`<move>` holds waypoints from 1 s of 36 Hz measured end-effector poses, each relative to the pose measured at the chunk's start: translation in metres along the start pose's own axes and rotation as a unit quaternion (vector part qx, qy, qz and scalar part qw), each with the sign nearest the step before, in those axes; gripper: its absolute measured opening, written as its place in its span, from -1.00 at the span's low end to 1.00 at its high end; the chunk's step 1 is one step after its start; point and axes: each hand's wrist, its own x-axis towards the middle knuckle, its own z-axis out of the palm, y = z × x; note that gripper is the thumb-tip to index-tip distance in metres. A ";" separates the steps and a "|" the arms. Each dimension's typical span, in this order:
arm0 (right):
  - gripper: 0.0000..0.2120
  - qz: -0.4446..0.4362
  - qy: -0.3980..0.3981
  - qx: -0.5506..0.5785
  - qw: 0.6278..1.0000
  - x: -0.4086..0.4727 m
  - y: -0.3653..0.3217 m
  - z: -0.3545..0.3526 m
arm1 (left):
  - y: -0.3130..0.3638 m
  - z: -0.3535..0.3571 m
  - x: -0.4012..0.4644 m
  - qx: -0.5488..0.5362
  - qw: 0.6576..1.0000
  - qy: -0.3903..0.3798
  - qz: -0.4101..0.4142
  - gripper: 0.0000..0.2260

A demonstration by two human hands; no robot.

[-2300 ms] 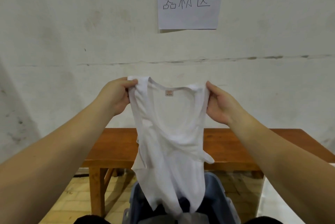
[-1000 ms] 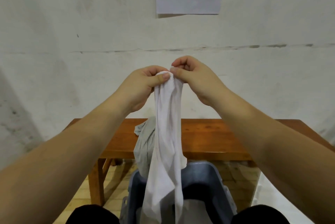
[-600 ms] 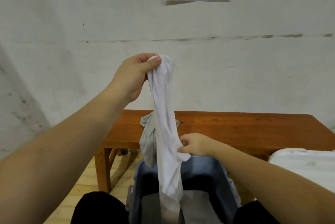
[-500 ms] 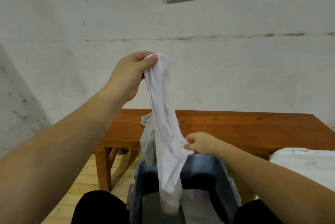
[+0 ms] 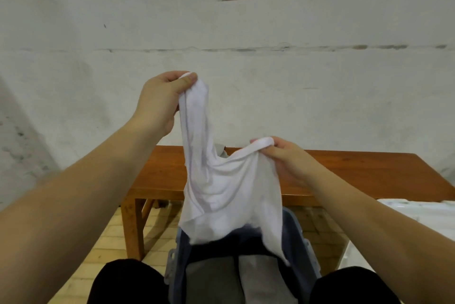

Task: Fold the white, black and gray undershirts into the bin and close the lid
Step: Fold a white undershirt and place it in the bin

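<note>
White undershirt (image 5: 222,188) (above the bin (image 5: 305,252)) pinched between raised left hand (image 5: 160,101) and lower right hand (image 5: 283,158)

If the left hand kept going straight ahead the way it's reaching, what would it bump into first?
Probably the bare wall. The left hand, gripping the white undershirt, points forward above the wooden bench; depth is unclear.
</note>
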 end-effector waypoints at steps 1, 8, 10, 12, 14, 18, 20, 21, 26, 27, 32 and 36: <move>-0.69 -0.004 -0.011 0.027 1.000 0.003 -0.006 0.007 | 0.001 0.005 0.000 -0.022 1.000 -0.005 -0.015 -0.87; -0.76 -0.017 -0.066 -0.022 0.997 0.013 -0.029 0.055 | -0.002 0.047 -0.002 -0.131 0.986 -0.060 -0.083 -0.92; -0.69 -0.015 -0.079 -0.033 0.996 0.012 -0.032 0.060 | -0.007 0.051 -0.002 -0.153 0.981 -0.070 -0.097 -0.89; -0.70 -0.014 -0.071 0.009 0.997 0.011 -0.033 0.059 | -0.016 0.051 -0.002 -0.166 0.976 -0.084 -0.109 -0.80; -0.69 -0.016 -0.056 0.074 0.996 0.008 -0.033 0.055 | -0.030 0.047 -0.001 -0.160 0.973 -0.110 -0.123 -0.70; -0.72 -0.033 -0.024 0.202 0.979 0.008 -0.035 0.044 | -0.058 0.036 -0.009 -0.032 0.975 -0.154 -0.157 -0.50; -0.77 -0.039 0.018 0.238 0.970 0.011 -0.036 0.039 | -0.074 0.029 -0.019 0.071 0.969 -0.188 -0.147 -0.40; -0.77 -0.042 0.033 0.252 0.966 0.012 -0.036 0.037 | -0.081 0.025 -0.026 0.115 0.959 -0.215 -0.146 -0.38; -0.70 -0.044 0.062 0.272 0.959 0.020 -0.040 0.028 | -0.120 0.018 -0.054 0.276 0.897 -0.305 -0.163 -0.58; -0.67 -0.045 0.063 0.273 0.959 0.021 -0.041 0.027 | -0.128 0.018 -0.057 0.308 0.890 -0.295 -0.161 -0.65; -0.64 -0.047 0.059 0.285 0.956 0.023 -0.044 0.022 | -0.149 0.008 -0.059 0.353 0.890 -0.242 -0.156 -0.81; -0.63 -0.056 0.057 0.276 0.958 0.023 -0.046 0.014 | -0.146 -0.002 -0.055 0.318 0.906 -0.222 -0.170 -0.76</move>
